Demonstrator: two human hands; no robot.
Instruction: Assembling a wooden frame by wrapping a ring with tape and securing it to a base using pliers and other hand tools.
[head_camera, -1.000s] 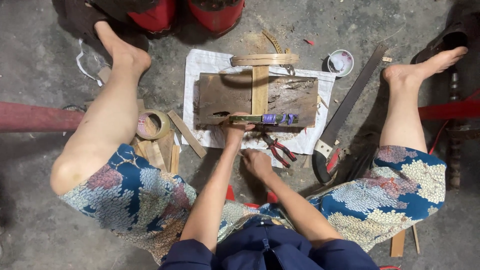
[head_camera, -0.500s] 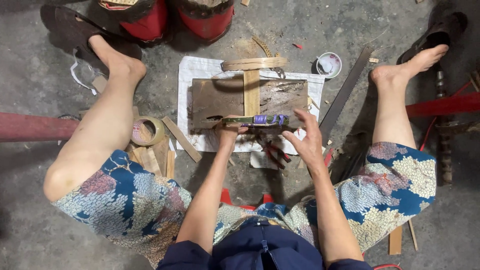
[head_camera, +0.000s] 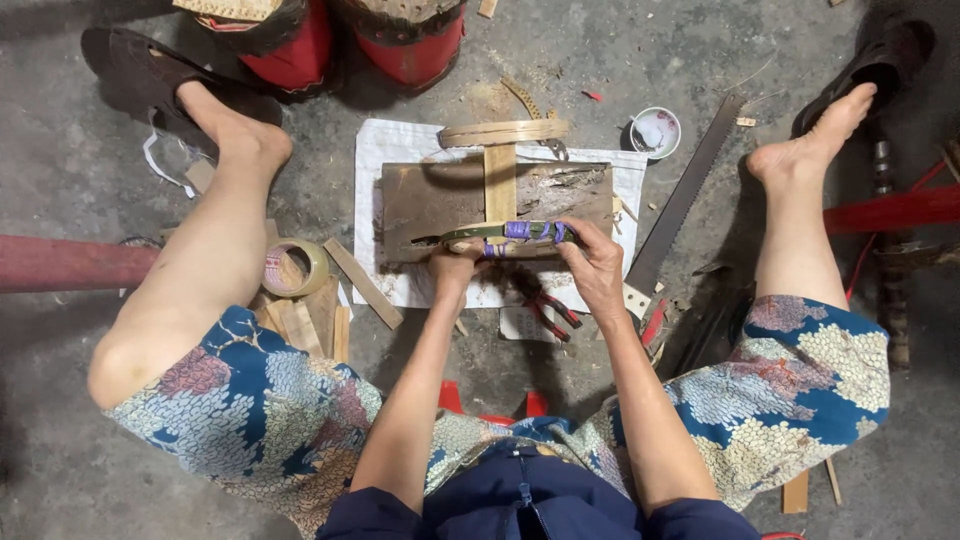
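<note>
At the far left a roll of tape (head_camera: 290, 268) lies on the concrete floor beside loose wood offcuts, unmoved over the last second. Next comes the white sheet (head_camera: 372, 150) with the dark wooden block (head_camera: 440, 200) on it. A pale bamboo strip (head_camera: 500, 178) lies across the block, reaching up to a bent bamboo hoop (head_camera: 505, 132).

The left hand (head_camera: 455, 265) has stayed put. Its grip is clenched on the knife (head_camera: 478, 235), which lies level along the block's near edge, over the lower end of the strip.

The change is on the other side. 1 second ago the right hand (head_camera: 597, 270) was down by the red-handled pliers (head_camera: 552, 312). It has since lifted clear of them and come up to the knife's purple-wrapped end, where its fingers (head_camera: 568, 236) now curl over it, grasping it. So the knife is held by 2 hands instead of 1, and the pliers lie free on the sheet.

Further right, a saw (head_camera: 685, 200) and a small white cup (head_camera: 655, 132) have not moved.
</note>
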